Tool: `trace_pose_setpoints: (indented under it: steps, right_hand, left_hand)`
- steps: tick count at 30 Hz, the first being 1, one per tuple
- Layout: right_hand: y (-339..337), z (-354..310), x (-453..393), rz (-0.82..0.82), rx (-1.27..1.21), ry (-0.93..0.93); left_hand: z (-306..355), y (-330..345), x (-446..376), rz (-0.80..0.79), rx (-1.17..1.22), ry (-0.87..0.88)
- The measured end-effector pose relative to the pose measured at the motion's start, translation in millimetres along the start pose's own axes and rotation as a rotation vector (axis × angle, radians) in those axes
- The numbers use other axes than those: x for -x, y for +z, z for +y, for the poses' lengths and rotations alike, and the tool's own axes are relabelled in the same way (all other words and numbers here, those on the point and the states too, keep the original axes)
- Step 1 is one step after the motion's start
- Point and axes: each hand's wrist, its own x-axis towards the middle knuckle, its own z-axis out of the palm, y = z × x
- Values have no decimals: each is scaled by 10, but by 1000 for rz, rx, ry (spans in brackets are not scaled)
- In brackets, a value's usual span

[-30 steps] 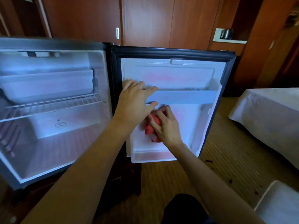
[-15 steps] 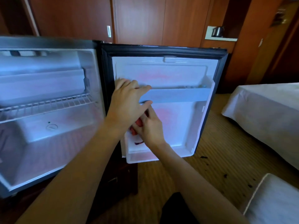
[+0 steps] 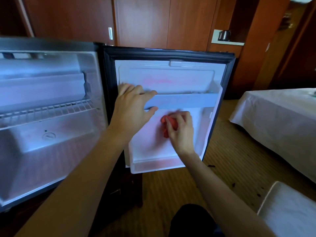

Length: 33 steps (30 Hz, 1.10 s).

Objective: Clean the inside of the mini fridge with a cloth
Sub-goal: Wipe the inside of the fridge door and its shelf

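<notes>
The mini fridge [image 3: 51, 151] stands open on the left, white inside, with a wire shelf [image 3: 51, 110]. Its door [image 3: 171, 77] is swung wide to the right and shows a white inner liner. My left hand [image 3: 131, 106] grips the left end of the door's shelf rail [image 3: 184, 101], fingers over the top and thumb beneath. My right hand [image 3: 181, 129] holds a bunched red cloth [image 3: 168, 124] pressed against the door liner just under the rail.
A bed with a white sheet [image 3: 277, 120] stands to the right, another white cushion [image 3: 290, 211] at the lower right. Wooden wardrobe panels [image 3: 142, 21] rise behind the fridge. A kettle [image 3: 224, 35] sits on a shelf beyond. Dark crumbs lie on the striped carpet [image 3: 230, 159].
My right hand has slid the red cloth rightward across the door liner, out from behind my left hand. The left hand keeps its hold on the rail.
</notes>
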Motion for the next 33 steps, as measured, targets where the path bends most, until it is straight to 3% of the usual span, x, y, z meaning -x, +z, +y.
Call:
trace_pose_setpoints:
  steps: [4, 8, 12, 15, 18, 22, 26, 28, 33]
  right_hand:
    - [272, -441, 33, -99, -112, -129]
    - [121, -254, 50, -172, -109, -174]
    - [-216, 180, -58, -64, -15, 28]
    - [-255, 299, -93, -7, 125, 40]
    - [83, 66, -3, 8, 113, -96]
    - [639, -376, 182, -253, 129, -351]
    - [315, -175, 72, -319, 225, -616]
    - [-28, 159, 14, -339, 209, -498]
    - [-437, 698, -70, -159, 223, -162]
  left_hand:
    - [3, 8, -10, 4, -15, -1]
    - [-4, 1, -9, -14, -6, -1]
    - [5, 10, 1, 4, 21, -27]
    - [14, 16, 1, 12, 33, -27]
    - [2, 19, -3, 2, 23, -26]
    - [7, 31, -2, 14, 21, -25]
    - [-5, 10, 15, 5, 10, -13]
    - [6, -2, 20, 21, 19, -6]
    - [13, -15, 11, 28, 21, -12]
